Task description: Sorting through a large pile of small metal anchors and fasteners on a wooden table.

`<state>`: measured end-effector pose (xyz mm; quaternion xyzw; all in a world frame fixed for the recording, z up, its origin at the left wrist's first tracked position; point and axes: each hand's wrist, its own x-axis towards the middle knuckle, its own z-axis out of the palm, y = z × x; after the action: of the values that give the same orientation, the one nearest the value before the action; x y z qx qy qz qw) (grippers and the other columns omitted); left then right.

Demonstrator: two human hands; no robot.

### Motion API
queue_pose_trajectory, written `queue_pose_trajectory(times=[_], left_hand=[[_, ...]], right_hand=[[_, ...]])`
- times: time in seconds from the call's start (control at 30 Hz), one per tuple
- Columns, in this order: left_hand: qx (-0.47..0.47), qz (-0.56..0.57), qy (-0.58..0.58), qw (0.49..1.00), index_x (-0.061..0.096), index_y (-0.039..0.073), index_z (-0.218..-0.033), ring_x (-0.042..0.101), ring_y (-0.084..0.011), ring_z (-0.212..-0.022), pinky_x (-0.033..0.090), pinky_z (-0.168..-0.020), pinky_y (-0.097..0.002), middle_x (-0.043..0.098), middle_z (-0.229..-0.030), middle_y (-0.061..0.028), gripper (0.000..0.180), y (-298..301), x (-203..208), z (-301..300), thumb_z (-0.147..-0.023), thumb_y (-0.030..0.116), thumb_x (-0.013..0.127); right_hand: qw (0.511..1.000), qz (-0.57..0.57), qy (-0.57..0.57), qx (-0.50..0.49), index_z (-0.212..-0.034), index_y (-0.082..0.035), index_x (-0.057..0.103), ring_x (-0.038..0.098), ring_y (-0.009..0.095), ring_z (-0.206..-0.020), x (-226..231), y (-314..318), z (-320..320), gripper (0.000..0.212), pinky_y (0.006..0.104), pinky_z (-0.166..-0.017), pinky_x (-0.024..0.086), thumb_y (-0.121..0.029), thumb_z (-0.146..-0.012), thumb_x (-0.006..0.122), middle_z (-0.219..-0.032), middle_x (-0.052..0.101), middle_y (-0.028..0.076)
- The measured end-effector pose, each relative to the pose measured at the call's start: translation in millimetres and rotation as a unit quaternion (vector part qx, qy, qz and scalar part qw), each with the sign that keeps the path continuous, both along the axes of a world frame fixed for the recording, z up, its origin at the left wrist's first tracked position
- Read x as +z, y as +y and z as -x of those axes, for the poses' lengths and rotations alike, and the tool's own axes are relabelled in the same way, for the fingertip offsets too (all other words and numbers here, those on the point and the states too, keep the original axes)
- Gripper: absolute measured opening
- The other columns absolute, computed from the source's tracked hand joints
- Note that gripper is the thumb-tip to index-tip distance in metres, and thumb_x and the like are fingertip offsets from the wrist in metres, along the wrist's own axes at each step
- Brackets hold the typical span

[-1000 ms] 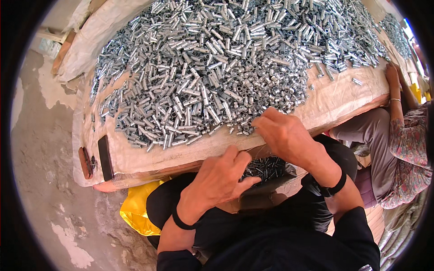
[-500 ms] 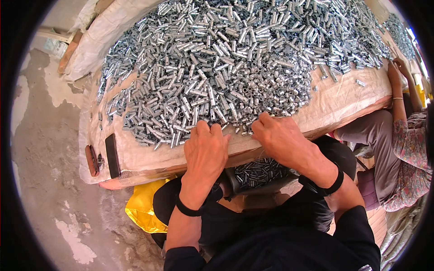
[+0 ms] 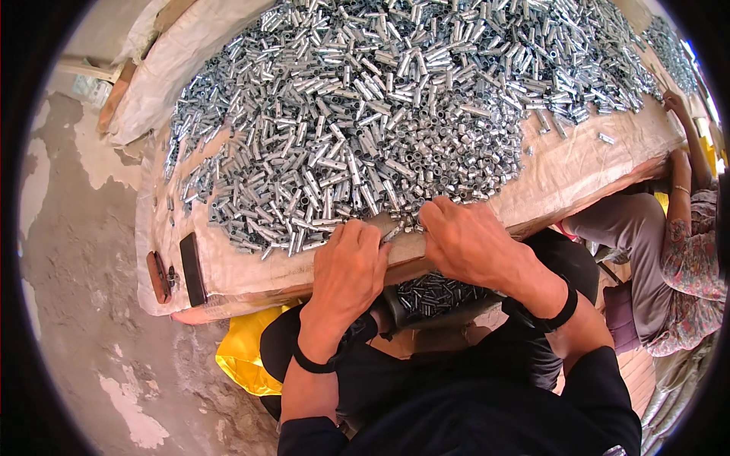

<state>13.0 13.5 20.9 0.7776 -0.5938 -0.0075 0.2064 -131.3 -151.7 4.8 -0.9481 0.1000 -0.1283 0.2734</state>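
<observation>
A large heap of short shiny metal tubes [image 3: 304,137] covers the table [image 3: 578,167]. Small metal rings [image 3: 464,144] lie bunched on its near right side. At the heap's near edge, my left hand [image 3: 347,262] is closed, fingers curled, with a metal tube [image 3: 392,232] showing at its thumb tip. Just to the right, my right hand [image 3: 468,242] is closed with bent fingers beside the rings. Its fingertips are hidden, so what it pinches cannot be made out. A narrow gap separates the two hands.
An open container of dark metal pieces [image 3: 437,294] stands below the table edge, between my knees. A black phone-like slab [image 3: 193,267] and a brown case [image 3: 158,277] lie at the left corner. Yellow bag [image 3: 251,353] beneath. A co-worker [image 3: 688,251] sits at right.
My left hand has come slightly nearer to me, off the tubes' edge. My right hand stays almost in place. One of the co-worker's hands has drawn down from the table top to its edge.
</observation>
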Motion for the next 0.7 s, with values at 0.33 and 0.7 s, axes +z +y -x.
queue_pose_trajectory(times=[0.33,0.7], left_hand=[[-0.063,0.089,0.119,0.987,0.063,-0.002,-0.108,0.063,-0.0351,-0.081,0.051,-0.071,-0.0410,0.063,-0.092,-0.0169,0.024,-0.7,5.6,-2.0,-0.086,-0.002,0.072],[-0.096,0.111,0.143,0.979,0.064,-0.003,-0.109,0.065,-0.0372,-0.089,0.053,-0.078,-0.0416,0.066,-0.100,-0.0186,0.023,-6.8,6.4,2.3,-0.087,-0.002,0.070]], right_hand=[[0.955,-0.275,-0.109,-0.004,-0.093,0.003,0.062,0.063,0.030,-0.067,15.9,-10.2,1.8,0.011,0.0417,-0.062,0.048,-0.005,-0.090,0.069,-0.076,0.062,0.015],[0.885,-0.464,-0.027,-0.037,-0.101,0.004,0.062,0.064,0.009,-0.076,25.0,-7.7,9.5,0.011,0.0287,-0.067,0.053,-0.002,-0.093,0.067,-0.081,0.068,0.008]])
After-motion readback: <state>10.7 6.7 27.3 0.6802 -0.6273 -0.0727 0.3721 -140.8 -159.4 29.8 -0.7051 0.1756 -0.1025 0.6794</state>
